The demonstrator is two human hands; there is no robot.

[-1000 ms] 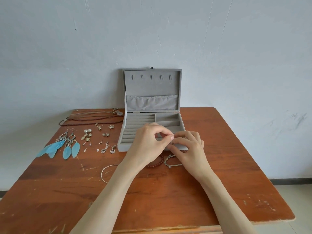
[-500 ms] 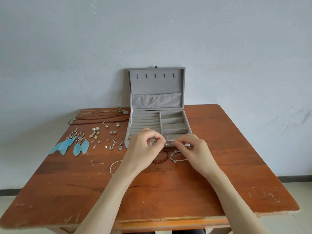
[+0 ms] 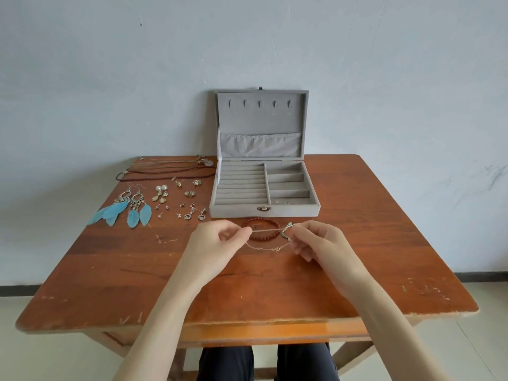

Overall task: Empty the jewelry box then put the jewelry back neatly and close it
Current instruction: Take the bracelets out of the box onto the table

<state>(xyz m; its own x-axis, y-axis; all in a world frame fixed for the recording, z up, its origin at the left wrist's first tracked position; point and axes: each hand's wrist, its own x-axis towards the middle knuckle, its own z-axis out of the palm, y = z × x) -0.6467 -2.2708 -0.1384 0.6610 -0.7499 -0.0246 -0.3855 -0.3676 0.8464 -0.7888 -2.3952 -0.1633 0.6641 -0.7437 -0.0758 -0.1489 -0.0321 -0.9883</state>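
Now | chain bracelet stretched between both hands | jewelry box just behind

Both forearms enter from 6 o'clock, converging toward frame centre. Left hand sits at about 9 o'clock of the right, thumb and forefinger pinched together, other fingers loosely curled under. Right hand mirrors it at 3 o'clock, thumb and forefinger pinched, remaining fingers curled down. Hands level, apart, palms facing each other. Dark-trousered knees at 6 o'clock.
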